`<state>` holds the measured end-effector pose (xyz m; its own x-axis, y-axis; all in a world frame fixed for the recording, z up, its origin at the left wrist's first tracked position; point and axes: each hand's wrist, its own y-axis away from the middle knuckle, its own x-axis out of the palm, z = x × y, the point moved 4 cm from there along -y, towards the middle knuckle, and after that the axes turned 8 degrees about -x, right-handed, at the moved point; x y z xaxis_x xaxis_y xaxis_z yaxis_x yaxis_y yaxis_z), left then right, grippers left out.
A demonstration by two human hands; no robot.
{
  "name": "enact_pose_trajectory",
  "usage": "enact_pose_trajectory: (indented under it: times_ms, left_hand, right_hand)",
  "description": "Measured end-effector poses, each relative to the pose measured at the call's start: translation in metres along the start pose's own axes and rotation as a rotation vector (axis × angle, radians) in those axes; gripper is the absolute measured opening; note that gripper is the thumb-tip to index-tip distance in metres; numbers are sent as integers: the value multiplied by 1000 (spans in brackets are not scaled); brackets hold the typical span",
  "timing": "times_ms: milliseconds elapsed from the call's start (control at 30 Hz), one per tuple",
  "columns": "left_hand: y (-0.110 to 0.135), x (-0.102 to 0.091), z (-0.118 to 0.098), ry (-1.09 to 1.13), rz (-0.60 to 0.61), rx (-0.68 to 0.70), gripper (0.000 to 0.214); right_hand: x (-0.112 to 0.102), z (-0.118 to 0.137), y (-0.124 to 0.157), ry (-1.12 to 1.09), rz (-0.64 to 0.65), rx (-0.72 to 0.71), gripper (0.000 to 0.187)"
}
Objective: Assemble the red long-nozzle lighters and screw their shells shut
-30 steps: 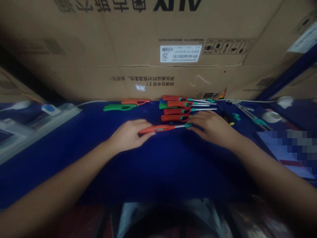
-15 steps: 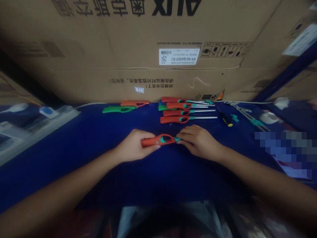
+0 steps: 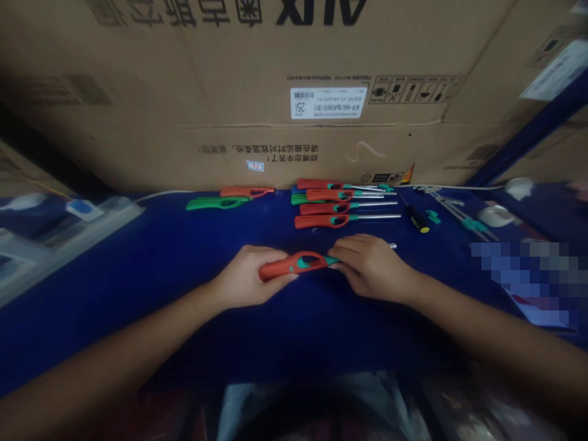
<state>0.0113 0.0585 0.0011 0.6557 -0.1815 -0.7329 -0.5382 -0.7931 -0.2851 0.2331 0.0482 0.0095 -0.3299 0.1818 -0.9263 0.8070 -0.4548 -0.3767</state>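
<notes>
My left hand [image 3: 250, 275] is closed around the handle of a red long-neck gas lighter [image 3: 278, 268] with a green trigger. The lighter is held roughly level, just above the blue table. My right hand [image 3: 370, 264] pinches its front end at the green collar [image 3: 331, 261]. A metal tip [image 3: 392, 245] sticks out beyond the right knuckles; the tube behind it is hidden by the fingers. Past my hands lies a group of lighters with metal tubes, the nearest being a red lighter [image 3: 321, 221].
Left of that group lie a green lighter body [image 3: 214, 203] and an orange lighter body [image 3: 245, 192]. A screwdriver [image 3: 417, 219] and several loose metal tubes [image 3: 459, 214] are at the right. Behind stands a large cardboard box [image 3: 220, 92]; a clear plastic tray [image 3: 105, 223] is at the left.
The metal tip now shows beyond my right hand, where it was not visible before. The lighter has tilted slightly, its front end higher. Both hands keep their grip.
</notes>
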Motion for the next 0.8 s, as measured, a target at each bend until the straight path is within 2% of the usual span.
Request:
enact_pose_trajectory:
  times_ms: [100, 200, 333, 433, 567, 800]
  left_hand:
    - [0, 3, 0, -70, 2, 28, 17]
    - [-3, 5, -1, -155, 29, -14, 17]
    - [-5, 3, -3, -262, 58, -78, 23]
    - [-6, 2, -3, -282, 74, -92, 25]
    - [-6, 3, 2, -278, 83, -105, 27]
    - [-5, 4, 2, -295, 84, -100, 30]
  right_hand:
    - [1, -2, -2, -13, 88, 52, 20]
    - [-1, -6, -3, -6, 178, 132, 14]
    - [-9, -14, -1, 19, 211, 269, 6]
    - [-12, -20, 1, 127, 275, 334, 3]
    - [-13, -26, 3, 240, 335, 369, 6]
    - [-12, -25, 4, 103, 365, 435, 15]
